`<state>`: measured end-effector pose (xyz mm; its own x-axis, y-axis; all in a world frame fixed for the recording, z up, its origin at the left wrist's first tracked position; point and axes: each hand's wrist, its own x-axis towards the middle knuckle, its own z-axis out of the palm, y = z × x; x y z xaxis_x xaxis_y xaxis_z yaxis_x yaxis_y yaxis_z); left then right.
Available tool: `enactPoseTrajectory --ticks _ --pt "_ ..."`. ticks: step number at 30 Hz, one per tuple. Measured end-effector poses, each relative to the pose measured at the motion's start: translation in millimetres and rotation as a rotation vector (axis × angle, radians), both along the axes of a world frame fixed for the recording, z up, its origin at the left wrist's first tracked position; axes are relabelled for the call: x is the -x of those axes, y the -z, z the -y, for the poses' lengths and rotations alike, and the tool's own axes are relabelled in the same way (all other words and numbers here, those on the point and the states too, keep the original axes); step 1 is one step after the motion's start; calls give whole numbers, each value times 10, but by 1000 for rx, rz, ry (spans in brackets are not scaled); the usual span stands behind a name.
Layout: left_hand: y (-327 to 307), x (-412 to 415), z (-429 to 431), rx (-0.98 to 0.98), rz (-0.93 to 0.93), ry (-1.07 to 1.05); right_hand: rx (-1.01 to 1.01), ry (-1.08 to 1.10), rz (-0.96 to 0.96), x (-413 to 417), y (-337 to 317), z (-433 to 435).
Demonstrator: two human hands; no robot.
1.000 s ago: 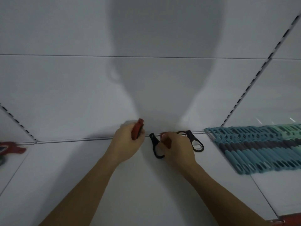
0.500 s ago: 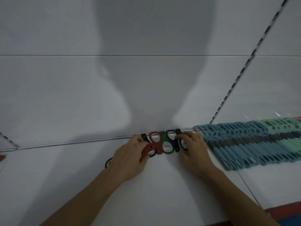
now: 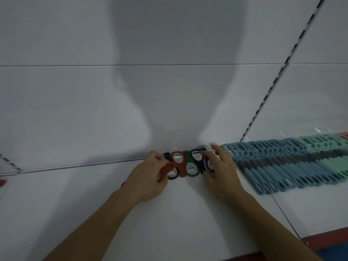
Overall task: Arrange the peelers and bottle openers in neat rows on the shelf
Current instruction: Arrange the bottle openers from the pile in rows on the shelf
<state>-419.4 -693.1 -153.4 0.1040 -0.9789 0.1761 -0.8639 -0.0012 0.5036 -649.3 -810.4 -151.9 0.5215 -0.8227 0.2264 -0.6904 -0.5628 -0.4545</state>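
Now several openers [image 3: 188, 165] line the shelf's [image 3: 169, 213] back edge, centre frame, against two a second ago: the row grows. Left hand [image 3: 148, 178] grips a red opener [image 3: 165, 171]; right hand [image 3: 220, 172], fingers spread, steadies the black opener [image 3: 202, 164] near the peelers [image 3: 291, 166].

A white shelf [image 3: 178, 223] runs out in front of the fingers [image 3: 219, 157] and meets a pale back panel [image 3: 56, 110] just beyond them along a thin metal ridge [image 3: 75, 166]. High above the fingers a horizontal seam [image 3: 75, 65] crosses the panel. A slotted upright [image 3: 278, 78] climbs away to their right, and a second slotted strip [image 3: 10, 163] shows far to their left. A soft head-and-shoulders shadow [image 3: 173, 72] falls on the panel straight above them. Nearer than the fingers and to the right, a joint line [image 3: 284, 217] divides the shelf, which ends in a red front edge [image 3: 327, 241]. The light is dim and even.
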Motion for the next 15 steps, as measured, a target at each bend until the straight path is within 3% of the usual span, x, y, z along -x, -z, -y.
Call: enactPoseTrajectory --ticks 2,4,8,9,11,15 --pt "-38 -6 -4 77 -115 -46 109 -68 116 -66 -85 -84" --pt "-120 7 17 165 -441 -147 107 -177 246 -185 -226 -192" --pt "-400 12 46 258 -1707 -141 -365 -360 436 -531 -522 -498" --pt "-441 10 34 282 -1914 -95 -421 -385 428 -616 -547 -562" --pt "-467 -12 -7 329 -2109 -52 -436 -431 412 -749 -555 -654" --pt "-436 -156 -124 423 -2192 -62 -430 -438 448 -816 -499 -691"
